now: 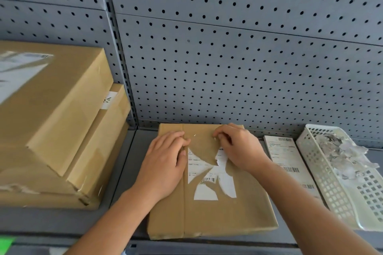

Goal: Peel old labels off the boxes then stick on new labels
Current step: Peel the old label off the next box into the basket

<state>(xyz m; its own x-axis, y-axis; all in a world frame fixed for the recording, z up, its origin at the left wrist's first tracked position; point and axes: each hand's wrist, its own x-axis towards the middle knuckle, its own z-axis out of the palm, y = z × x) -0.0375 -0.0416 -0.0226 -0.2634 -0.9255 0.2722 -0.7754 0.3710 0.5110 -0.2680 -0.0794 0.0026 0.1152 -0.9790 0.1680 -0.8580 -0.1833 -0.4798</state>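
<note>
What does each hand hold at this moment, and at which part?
The right hand pinches the old label at its torn upper right edge. The left hand holds nothing; it rests flat on the box.

Bare left grip (165, 157), bare right grip (238, 149), unsleeved forearms (300, 198)

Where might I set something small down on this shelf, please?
Bare shelf lies between the stacked boxes and the box whose old label the right hand pinches, and in front of the stack. The right side is crowded: new labels lie tight between that box and the scrap basket.
</note>
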